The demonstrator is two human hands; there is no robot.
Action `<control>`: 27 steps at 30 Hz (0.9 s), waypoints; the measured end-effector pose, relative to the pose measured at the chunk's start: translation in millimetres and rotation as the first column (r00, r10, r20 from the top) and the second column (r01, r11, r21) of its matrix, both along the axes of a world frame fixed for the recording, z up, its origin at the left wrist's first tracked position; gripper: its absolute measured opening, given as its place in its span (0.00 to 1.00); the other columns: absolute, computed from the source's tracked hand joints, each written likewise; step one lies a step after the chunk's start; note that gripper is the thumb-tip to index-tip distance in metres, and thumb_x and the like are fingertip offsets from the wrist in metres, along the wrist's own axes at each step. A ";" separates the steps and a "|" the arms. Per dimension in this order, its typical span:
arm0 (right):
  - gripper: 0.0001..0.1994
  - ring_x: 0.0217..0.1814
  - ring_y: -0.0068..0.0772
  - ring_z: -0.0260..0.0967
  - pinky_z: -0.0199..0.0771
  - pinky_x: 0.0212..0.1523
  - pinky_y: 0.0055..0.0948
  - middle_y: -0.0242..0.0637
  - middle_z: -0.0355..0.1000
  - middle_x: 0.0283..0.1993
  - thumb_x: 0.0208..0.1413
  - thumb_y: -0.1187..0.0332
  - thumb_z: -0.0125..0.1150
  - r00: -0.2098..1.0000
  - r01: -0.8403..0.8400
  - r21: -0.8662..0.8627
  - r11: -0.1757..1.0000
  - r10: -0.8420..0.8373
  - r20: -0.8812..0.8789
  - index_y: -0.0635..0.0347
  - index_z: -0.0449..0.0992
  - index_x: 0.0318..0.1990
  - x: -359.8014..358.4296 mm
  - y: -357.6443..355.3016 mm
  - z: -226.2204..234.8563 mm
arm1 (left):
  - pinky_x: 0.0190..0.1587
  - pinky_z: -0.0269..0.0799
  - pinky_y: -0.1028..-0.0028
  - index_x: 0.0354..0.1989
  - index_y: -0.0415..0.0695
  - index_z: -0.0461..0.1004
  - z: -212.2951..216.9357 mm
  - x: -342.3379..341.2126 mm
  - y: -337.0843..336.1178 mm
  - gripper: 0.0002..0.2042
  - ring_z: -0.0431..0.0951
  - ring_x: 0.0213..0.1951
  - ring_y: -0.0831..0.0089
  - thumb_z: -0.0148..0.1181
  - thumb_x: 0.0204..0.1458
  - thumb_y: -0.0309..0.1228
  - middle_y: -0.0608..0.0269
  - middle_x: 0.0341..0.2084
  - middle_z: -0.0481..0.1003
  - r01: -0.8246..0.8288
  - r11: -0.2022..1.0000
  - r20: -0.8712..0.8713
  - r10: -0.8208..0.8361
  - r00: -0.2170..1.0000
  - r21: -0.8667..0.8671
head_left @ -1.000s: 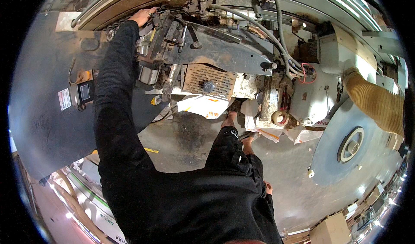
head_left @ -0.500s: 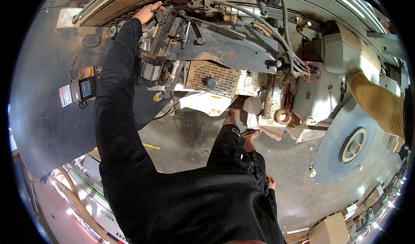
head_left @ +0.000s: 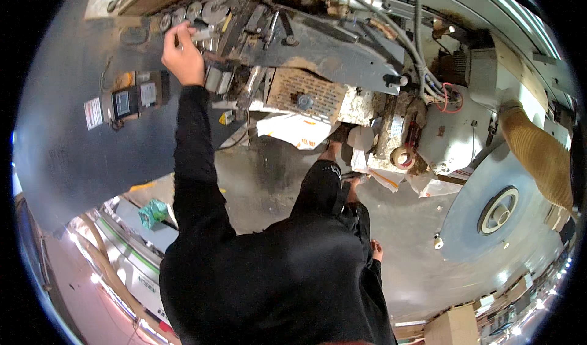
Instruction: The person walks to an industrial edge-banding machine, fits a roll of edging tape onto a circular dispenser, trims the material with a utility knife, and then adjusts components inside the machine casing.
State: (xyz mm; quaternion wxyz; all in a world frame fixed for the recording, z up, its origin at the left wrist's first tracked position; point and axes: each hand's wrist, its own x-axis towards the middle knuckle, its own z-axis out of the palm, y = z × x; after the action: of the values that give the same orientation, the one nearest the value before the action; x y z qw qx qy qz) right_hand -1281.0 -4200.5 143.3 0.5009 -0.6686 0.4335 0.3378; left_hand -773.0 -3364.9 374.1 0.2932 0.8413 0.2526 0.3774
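My left hand (head_left: 183, 54) is raised over the left end of an edge-working machine, thumb and fingers drawn together in a pinch. A pale, narrow piece shows by the fingertips; whether it is held or belongs to the machine I cannot make out. Just beyond the fingers is a row of metal rollers (head_left: 194, 10). To their right runs the machine's dark metal cover plate (head_left: 318, 45), with clamps and levers at its left end. Down at my right side hangs my right hand (head_left: 376, 249), small and mostly hidden by the sleeve, apart from the machine.
A perforated brown plate (head_left: 306, 92) with a black knob sits before the cover. A tape roll (head_left: 402, 157) rests on a ledge. Further right are a ribbed hose (head_left: 538, 149) and a large grey disc (head_left: 483, 216). A dark panel (head_left: 67, 143) spreads at the left.
My left hand has come off the machine's clamp assembly, back toward me and slightly left, uncovering the rollers. The view has shifted slightly. My right hand still hangs at my side.
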 end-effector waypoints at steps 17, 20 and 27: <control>0.16 0.44 0.29 0.81 0.76 0.43 0.27 0.33 0.83 0.46 0.70 0.55 0.64 0.982 -0.080 0.018 0.997 0.076 0.173 0.58 0.79 0.51 174.6 33.7 33.2 | 0.42 0.77 0.71 0.51 0.38 0.74 -81.2 -78.4 -178.1 0.14 0.81 0.38 0.73 0.52 0.74 0.38 0.60 0.42 0.81 0.209 0.727 0.214 -0.087 0.973 -0.655; 0.14 0.42 0.26 0.78 0.73 0.43 0.26 0.34 0.81 0.45 0.70 0.59 0.64 0.975 -0.112 0.011 0.994 0.108 0.194 0.61 0.79 0.51 195.6 49.4 40.2 | 0.43 0.78 0.71 0.57 0.38 0.72 -67.7 -24.9 -153.5 0.18 0.82 0.39 0.70 0.47 0.75 0.41 0.54 0.49 0.80 0.299 0.750 0.289 -0.149 0.946 -0.590; 0.14 0.42 0.27 0.80 0.73 0.42 0.27 0.32 0.82 0.45 0.68 0.55 0.67 0.976 -0.054 0.046 0.997 0.043 0.213 0.55 0.79 0.50 137.2 36.9 21.8 | 0.53 0.86 0.53 0.75 0.35 0.51 -61.7 41.2 -144.6 0.28 0.83 0.53 0.48 0.46 0.73 0.35 0.40 0.69 0.62 0.403 0.340 0.334 -0.244 0.910 -0.850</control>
State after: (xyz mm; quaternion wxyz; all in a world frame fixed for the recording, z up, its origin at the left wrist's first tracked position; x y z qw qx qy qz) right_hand -1143.9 -4163.6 165.1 0.5527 -0.6982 0.3524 0.2880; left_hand -731.8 -3509.5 312.4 0.7860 0.5501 0.2208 0.1755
